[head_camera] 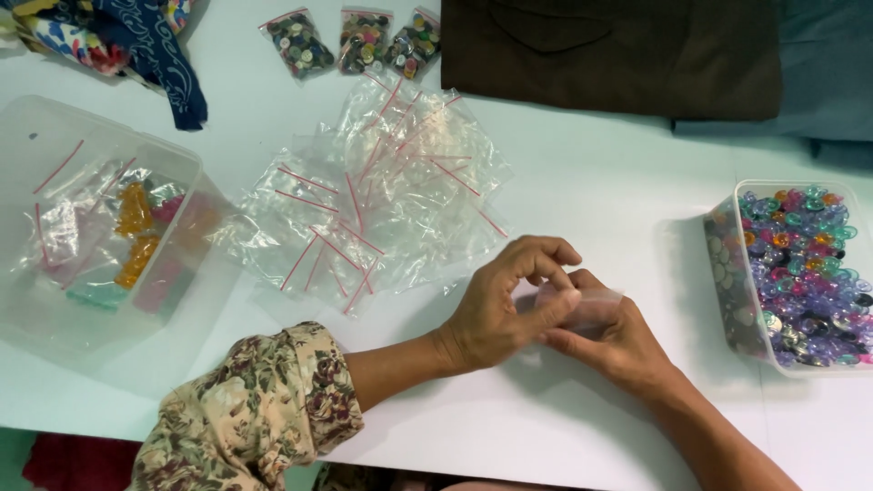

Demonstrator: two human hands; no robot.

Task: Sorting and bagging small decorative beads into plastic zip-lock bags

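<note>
Both hands are meeting low on the white surface (591, 173), pinching one small clear zip bag (591, 305) between them: the left hand (509, 305) is gripping its top edge with curled fingertips, the right hand (614, 341) is holding it from beneath. It is looking thin, limp, slippery and nearly weightless, best taken at the stiffer sealing strip. Beyond, a loose pile of empty zip bags (382, 200) is lying, too overlapped to count. Three filled button bags (364, 41) are sitting farther back. Two clear plastic tubs are flanking: one with bright buttons (800, 273), one with packed bags (100, 227).
</note>
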